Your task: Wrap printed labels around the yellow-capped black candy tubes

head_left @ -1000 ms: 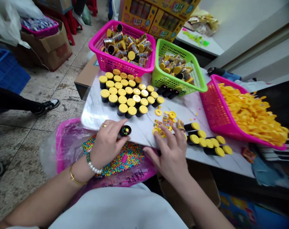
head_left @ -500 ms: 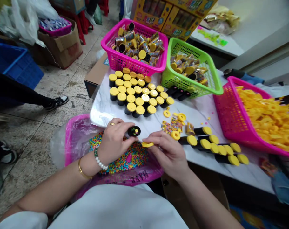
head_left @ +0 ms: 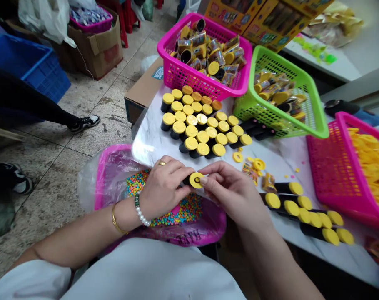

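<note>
Just over the near edge of the marble-topped table (head_left: 278, 155), between the two hands, a black tube (head_left: 186, 180) points its end toward the right hand, with a yellow ring (head_left: 194, 183) at that end. The left hand (head_left: 165, 187) is closed around the tube from the left, thumb below and fingers above, so only a short strip of the black wall shows. The right hand (head_left: 236, 193) comes from the opposite side, its thumb and forefinger pinched at the ring's right edge — the other fingers curl beneath and are partly hidden.

The tube's long axis seems to run out of the left hand toward the right one, tipped up somewhat, since the ring's face and its dark centre are turned to the person. Whether the ring sits level on the mouth cannot be told; the fingertips cover part of its edge. The left hand is nearer the tube's body, the right nearer the ring — the two hands are close but apart.

Below them lies a pink tray (head_left: 101, 177) of coloured pellets (head_left: 189, 211). Standing capped tubes (head_left: 203, 148) are just beyond the hands, loose rings (head_left: 258, 163) farther right, and lying tubes (head_left: 291, 208) beside the right hand.
</note>
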Available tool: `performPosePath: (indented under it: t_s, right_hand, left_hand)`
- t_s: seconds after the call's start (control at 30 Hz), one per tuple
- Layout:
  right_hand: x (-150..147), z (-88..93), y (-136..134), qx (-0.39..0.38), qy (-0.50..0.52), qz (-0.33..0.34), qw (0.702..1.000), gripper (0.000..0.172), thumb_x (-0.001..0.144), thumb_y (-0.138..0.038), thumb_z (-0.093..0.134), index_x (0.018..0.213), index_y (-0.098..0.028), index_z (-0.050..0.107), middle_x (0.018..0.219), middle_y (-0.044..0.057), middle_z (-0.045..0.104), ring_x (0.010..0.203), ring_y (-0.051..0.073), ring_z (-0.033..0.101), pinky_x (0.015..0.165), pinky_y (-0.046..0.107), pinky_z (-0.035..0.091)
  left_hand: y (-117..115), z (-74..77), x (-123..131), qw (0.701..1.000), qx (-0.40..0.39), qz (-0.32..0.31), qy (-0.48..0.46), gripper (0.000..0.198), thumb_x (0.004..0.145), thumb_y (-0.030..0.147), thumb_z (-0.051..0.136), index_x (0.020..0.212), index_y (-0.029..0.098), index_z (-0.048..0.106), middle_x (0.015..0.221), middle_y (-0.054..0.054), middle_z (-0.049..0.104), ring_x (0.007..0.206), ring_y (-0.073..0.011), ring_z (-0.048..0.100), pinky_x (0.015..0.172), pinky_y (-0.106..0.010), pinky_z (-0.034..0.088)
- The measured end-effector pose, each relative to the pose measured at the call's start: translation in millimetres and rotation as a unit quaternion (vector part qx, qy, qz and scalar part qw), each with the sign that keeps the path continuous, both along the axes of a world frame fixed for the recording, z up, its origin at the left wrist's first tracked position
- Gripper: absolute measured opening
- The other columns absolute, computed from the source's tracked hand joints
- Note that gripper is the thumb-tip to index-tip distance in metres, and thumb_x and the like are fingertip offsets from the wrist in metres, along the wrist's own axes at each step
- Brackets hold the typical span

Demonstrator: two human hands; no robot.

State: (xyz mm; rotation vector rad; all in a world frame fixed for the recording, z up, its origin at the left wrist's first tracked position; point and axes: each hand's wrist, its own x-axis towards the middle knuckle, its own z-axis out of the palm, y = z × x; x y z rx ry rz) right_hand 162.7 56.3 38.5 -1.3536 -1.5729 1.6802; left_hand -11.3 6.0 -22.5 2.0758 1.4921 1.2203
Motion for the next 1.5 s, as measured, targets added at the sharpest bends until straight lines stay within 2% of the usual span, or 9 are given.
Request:
performPosePath:
  t_s: [0.13,0.47,0.77,0.93,1.07,1.17,1.27,1.4,1.5]
  right_hand:
    - [-2,9.1,-5,0.076,-0.029,0.001,0.997,0.03,0.08,-0.048,0.079,0.088,-0.021,0.067,0.061,-0.003,0.059,0.052,0.01,0.05,0.047,0.022,0.04]
    - [0,-3.2,4,-0.008,0.02,-0.007,1.0,0.032,0.077,-0.047,0.082,0.087,-0.02,0.067,0.054,-0.007,0.053,0.046,0.007,0.043,0.042,0.02,0.034]
    - [1,-5.9,-2,0.029,0.005,-0.006,1.0,0.031,0.08,-0.048,0.08,0.088,-0.022,0.066,0.057,-0.005,0.057,0.046,0.008,0.045,0.042,0.02,0.034]
    - [0,-7.2,-1,-0.012,0.015,-0.01,1.0,0.034,0.079,-0.049,0.08,0.089,-0.021,0.064,0.054,-0.006,0.054,0.044,0.007,0.043,0.04,0.02,0.032]
    - [1,-6.6,2,-0.042,0.013,0.004,0.999,0.039,0.077,-0.051,0.081,0.09,-0.02,0.062,0.053,-0.007,0.053,0.043,0.007,0.043,0.04,0.019,0.033]
    - [2,-5.0,3,-0.065,0.002,0.021,0.998,0.044,0.077,-0.056,0.079,0.092,-0.02,0.059,0.054,-0.007,0.055,0.042,0.007,0.045,0.04,0.019,0.034]
    - [4,-5.5,3,-0.097,-0.002,0.029,0.995,0.046,0.079,-0.06,0.077,0.093,-0.021,0.056,0.056,-0.006,0.059,0.044,0.008,0.051,0.043,0.019,0.04]
    - [6,-10.3,5,-0.114,0.021,0.033,0.993,0.043,0.082,-0.056,0.076,0.092,-0.021,0.053,0.055,-0.006,0.061,0.046,0.009,0.056,0.047,0.02,0.043]
    - [7,-14.1,5,-0.117,0.038,0.039,0.992,0.045,0.08,-0.057,0.076,0.093,-0.023,0.05,0.054,-0.007,0.061,0.042,0.008,0.053,0.044,0.019,0.04]
  left_hand:
    - [0,2.0,-1,1.0,-0.011,-0.005,0.003,0.019,0.091,0.029,0.069,0.105,0.016,0.07,0.09,-0.006,0.07,0.088,-0.022,0.059,0.087,-0.04,0.048]
    - [1,2.9,-1,1.0,-0.007,-0.005,0.014,0.02,0.09,0.029,0.071,0.105,0.015,0.07,0.088,-0.005,0.069,0.086,-0.0211,0.058,0.086,-0.038,0.047]
    - [2,3.6,-1,0.999,-0.019,-0.01,0.039,0.017,0.093,0.03,0.067,0.103,0.017,0.071,0.079,-0.003,0.066,0.081,-0.02,0.055,0.084,-0.037,0.046]
    - [2,2.4,-1,0.999,-0.017,-0.01,0.04,0.019,0.093,0.032,0.066,0.104,0.016,0.071,0.078,-0.004,0.066,0.081,-0.0203,0.056,0.083,-0.037,0.046]
    - [1,15.1,-4,0.999,-0.019,-0.017,0.034,0.017,0.092,0.027,0.064,0.101,0.015,0.072,0.077,-0.005,0.066,0.08,-0.0211,0.057,0.08,-0.038,0.048]
    - [0,32.4,-5,0.995,-0.087,-0.04,-0.029,0.018,0.09,0.024,0.061,0.102,0.015,0.071,0.074,-0.004,0.067,0.073,-0.0194,0.06,0.071,-0.034,0.049]
    - [3,42.0,0,0.95,-0.254,-0.062,-0.171,0.018,0.094,0.028,0.057,0.105,0.017,0.066,0.057,0.004,0.06,0.051,-0.0122,0.056,0.052,-0.024,0.043]
    - [15,38.7,7,0.832,-0.421,-0.077,-0.353,0.008,0.096,0.028,0.053,0.092,0.021,0.054,0.042,0.011,0.05,0.033,-0.0071,0.045,0.037,-0.016,0.032]
    - [20,34.8,7,0.762,-0.491,-0.085,-0.414,0.005,0.096,0.026,0.05,0.095,0.021,0.05,0.041,0.011,0.052,0.026,-0.0061,0.04,0.032,-0.014,0.026]
